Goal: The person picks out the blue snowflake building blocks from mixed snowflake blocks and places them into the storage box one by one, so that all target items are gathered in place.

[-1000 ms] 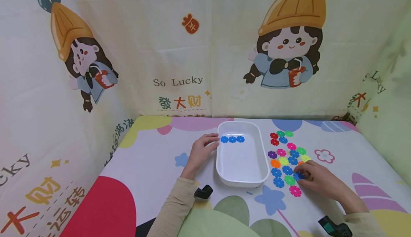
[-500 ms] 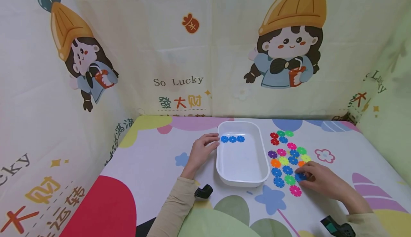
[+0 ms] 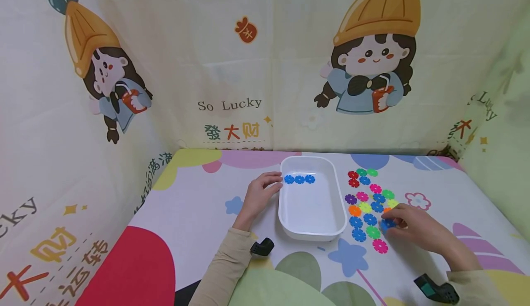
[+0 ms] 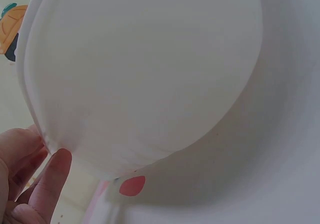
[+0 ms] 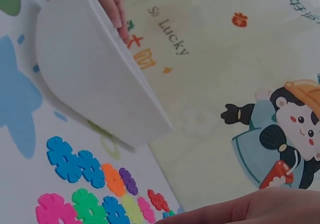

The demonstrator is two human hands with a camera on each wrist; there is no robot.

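A white rectangular tray (image 3: 313, 209) stands on the table, with three blue snowflake building discs (image 3: 299, 179) in a row at its far left. My left hand (image 3: 262, 197) holds the tray's left rim; in the left wrist view its thumb and fingers (image 4: 55, 166) meet at the rim. On the right, my right hand (image 3: 418, 229) pinches another blue snowflake disc (image 3: 388, 224) between thumb and fingers, partly hidden by them. In the right wrist view only an edge of this hand (image 5: 250, 210) shows, and the held disc is out of sight.
Loose snowflake discs lie right of the tray, among them a pink disc (image 3: 380, 245), a green disc (image 3: 372, 231), an orange disc (image 3: 354, 210) and a purple disc (image 3: 351, 199). A printed cloth (image 3: 207, 191) covers the table. A patterned curtain (image 3: 290, 89) hangs behind it.
My right hand has shifted slightly to the right, and the blue disc in its fingers has moved a little with it. The left hand and the tray look unchanged.
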